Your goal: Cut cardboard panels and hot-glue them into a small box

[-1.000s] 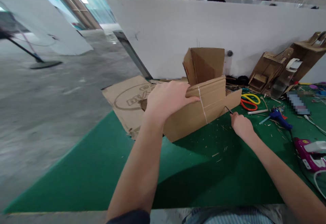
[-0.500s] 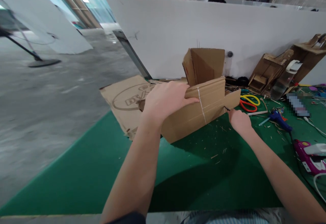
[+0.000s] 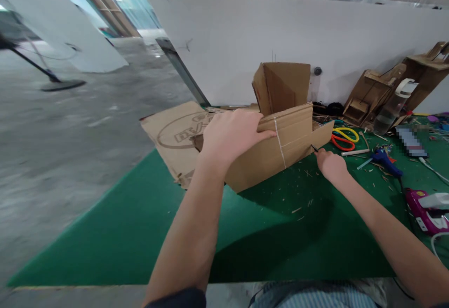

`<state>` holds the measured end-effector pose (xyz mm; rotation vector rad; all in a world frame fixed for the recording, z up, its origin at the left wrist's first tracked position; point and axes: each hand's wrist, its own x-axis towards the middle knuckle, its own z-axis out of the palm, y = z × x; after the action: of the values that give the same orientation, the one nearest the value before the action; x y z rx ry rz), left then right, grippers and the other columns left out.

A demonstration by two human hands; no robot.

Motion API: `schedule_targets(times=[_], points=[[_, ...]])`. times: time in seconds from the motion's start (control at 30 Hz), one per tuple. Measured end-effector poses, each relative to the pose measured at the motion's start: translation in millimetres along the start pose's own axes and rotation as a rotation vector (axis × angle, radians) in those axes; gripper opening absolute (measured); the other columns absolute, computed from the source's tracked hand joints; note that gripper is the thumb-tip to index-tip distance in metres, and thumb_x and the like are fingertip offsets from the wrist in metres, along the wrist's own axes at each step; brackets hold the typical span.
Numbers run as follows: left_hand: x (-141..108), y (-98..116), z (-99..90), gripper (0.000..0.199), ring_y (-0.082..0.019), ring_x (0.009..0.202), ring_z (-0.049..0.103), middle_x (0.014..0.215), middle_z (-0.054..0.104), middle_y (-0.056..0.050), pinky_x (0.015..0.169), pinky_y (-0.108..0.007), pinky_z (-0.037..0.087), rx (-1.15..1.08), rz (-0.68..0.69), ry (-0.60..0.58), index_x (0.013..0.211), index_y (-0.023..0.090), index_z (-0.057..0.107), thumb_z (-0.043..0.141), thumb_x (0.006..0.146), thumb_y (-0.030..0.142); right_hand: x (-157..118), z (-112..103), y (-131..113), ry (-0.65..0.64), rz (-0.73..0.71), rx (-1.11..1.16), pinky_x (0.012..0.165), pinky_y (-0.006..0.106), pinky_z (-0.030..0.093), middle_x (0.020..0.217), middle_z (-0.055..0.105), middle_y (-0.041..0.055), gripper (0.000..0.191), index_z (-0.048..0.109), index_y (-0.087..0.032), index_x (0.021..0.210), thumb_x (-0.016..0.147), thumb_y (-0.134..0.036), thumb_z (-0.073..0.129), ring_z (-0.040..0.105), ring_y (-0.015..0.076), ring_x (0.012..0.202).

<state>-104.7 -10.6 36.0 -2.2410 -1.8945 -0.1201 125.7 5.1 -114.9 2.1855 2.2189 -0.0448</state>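
Note:
A cut cardboard box (image 3: 261, 161) stands tilted on the green table, with one tall flap rising at its back and a white line across its front panel. My left hand (image 3: 233, 132) grips its top edge, thumb on the front face and fingers over the far side. In my closed right hand (image 3: 331, 164) is a thin dark pointed tool (image 3: 315, 148); most of it is hidden by the fingers. Its tip touches the box's front panel near the lower right corner. A printed cardboard flap (image 3: 178, 135) spreads out to the left.
Right of the box lie yellow-and-red-handled scissors (image 3: 345, 136), a blue glue gun (image 3: 387, 162), a phone (image 3: 411, 140) and a magenta device (image 3: 426, 212). A water bottle (image 3: 394, 107) and cardboard constructions (image 3: 365, 95) stand behind. Scraps dot the green table (image 3: 140, 233); a white partition (image 3: 224, 41) borders the back.
The view has shifted slightly. Both hands keep their holds, and the tool's tip stays at the box's lower right part; any movement of it is too small to tell.

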Motion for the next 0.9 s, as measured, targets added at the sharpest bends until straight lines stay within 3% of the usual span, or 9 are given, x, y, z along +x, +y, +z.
schedule_targets(times=[0.5, 0.9], points=[[-2.6, 2.2, 0.9, 0.057, -0.037, 0.093, 0.065, 0.094, 0.07, -0.014, 0.075, -0.041, 0.046, 0.005, -0.06, 0.016, 0.098, 0.02, 0.07, 0.048, 0.082, 0.07, -13.1, 12.1, 6.6, -0.027, 0.009, -0.003, 0.069, 0.033, 0.054, 0.09, 0.073, 0.0156, 0.036, 0.058, -0.013, 0.106, 0.102, -0.033, 0.028, 0.074, 0.0276, 0.088], [-2.3, 2.0, 0.6, 0.054, -0.035, 0.082, 0.065, 0.084, 0.068, -0.014, 0.064, -0.038, 0.043, -0.028, -0.017, 0.03, 0.093, 0.02, 0.068, 0.048, 0.082, 0.069, -19.3, 10.4, 11.2, -0.065, 0.001, -0.007, 0.07, 0.034, 0.055, 0.093, 0.073, 0.0195, 0.036, 0.06, -0.009, 0.108, 0.102, -0.029, 0.03, 0.073, 0.0278, 0.089]])
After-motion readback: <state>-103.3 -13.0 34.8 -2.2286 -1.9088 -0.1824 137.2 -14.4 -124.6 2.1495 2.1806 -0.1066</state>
